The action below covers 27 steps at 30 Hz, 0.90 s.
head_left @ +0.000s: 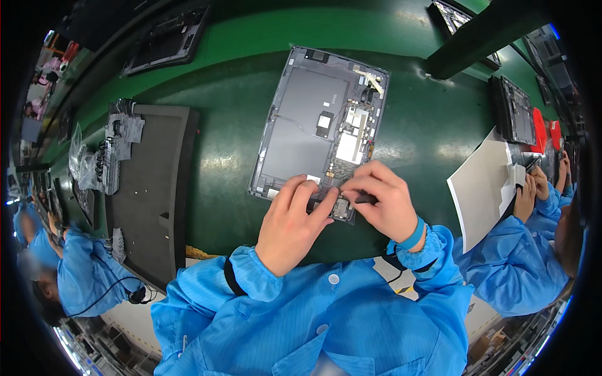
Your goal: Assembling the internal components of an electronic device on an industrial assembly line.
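Observation:
An opened grey tablet housing (307, 125) lies on the green bench in front of me, slightly turned. Along its right side runs a circuit board (342, 168) with silvery shields and small connectors. My left hand (293, 219) rests over the housing's near edge, its bent fingers apart and the index fingertip at the board's near end. Thumb and index of my right hand (384, 197) are pinched together at that same near right corner. A small black object (365, 198) shows within the right hand, mostly hidden by the fingers, so its kind is unclear.
To the left stands a dark foam-lined tray (147, 194) with several grey wrapped pieces (122, 144) along its edge. White sheets (480, 191) lie at the right, near a co-worker's hands (530, 191). A dark post (483, 37) rises at the far right. More opened housings (164, 42) lie farther back.

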Each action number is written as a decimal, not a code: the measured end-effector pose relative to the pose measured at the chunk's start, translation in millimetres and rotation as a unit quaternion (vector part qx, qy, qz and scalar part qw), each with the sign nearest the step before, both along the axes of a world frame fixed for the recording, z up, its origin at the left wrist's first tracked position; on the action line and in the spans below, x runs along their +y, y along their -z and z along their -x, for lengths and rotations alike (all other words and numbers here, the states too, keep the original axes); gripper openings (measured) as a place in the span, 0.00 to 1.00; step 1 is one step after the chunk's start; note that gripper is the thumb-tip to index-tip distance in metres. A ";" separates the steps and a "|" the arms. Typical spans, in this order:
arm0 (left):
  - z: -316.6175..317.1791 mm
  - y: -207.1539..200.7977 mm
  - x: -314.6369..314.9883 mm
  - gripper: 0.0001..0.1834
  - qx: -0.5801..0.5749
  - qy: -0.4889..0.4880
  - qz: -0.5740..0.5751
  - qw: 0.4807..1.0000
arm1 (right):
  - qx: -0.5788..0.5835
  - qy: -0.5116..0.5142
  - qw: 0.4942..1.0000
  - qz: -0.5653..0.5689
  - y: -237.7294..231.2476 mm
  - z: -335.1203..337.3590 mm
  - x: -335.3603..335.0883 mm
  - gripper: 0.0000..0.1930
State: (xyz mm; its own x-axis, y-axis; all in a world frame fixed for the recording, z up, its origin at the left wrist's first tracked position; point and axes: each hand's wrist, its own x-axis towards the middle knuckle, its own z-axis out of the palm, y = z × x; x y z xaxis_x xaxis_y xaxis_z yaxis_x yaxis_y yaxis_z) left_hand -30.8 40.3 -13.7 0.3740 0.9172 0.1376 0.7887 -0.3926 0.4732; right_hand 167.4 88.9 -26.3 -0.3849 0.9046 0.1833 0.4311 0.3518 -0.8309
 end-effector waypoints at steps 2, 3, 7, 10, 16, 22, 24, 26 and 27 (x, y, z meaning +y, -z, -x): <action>-0.2 1.5 -1.2 0.28 0.016 -0.006 -0.010 1.000 | 0.030 0.072 0.997 -0.009 -3.7 -2.2 -0.1 0.08; -0.6 2.1 -1.6 0.28 0.016 -0.008 -0.007 1.000 | 0.030 0.113 0.993 -0.014 -5.6 -6.8 0.3 0.07; -3.9 5.8 1.4 0.29 0.038 -0.012 -0.051 0.998 | 0.032 0.217 0.973 0.070 -0.8 -14.4 1.1 0.10; -9.5 7.2 9.0 0.29 0.030 -0.016 -0.066 0.997 | 0.023 0.144 0.976 0.160 7.1 -17.3 -1.9 0.13; -8.9 1.4 24.0 0.33 0.007 0.005 -0.038 0.999 | 0.060 0.149 0.979 0.125 16.7 -14.4 3.3 0.16; -4.8 -10.3 46.7 0.37 0.029 0.084 0.008 0.996 | 0.056 0.155 0.975 0.151 12.0 -16.8 3.5 0.14; -3.3 -13.0 51.6 0.38 0.038 0.105 0.036 0.993 | 0.048 0.150 0.977 0.145 12.8 -17.4 3.9 0.14; -1.9 -10.7 52.1 0.38 0.044 0.107 0.027 0.993 | 0.043 0.149 0.979 0.136 15.1 -18.4 4.7 0.13; -1.8 -9.7 51.8 0.37 0.049 0.107 0.019 0.993 | 0.037 0.147 0.980 0.127 15.7 -18.8 5.1 0.13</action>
State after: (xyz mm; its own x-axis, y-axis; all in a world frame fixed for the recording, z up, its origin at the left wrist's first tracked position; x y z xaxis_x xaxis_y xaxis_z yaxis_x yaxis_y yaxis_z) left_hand -29.0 92.1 -4.0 0.5701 0.8195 0.0576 0.7324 -0.5388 0.4163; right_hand 186.2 94.0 -42.0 -0.0949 0.9945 -0.0444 0.4175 -0.0007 -0.9087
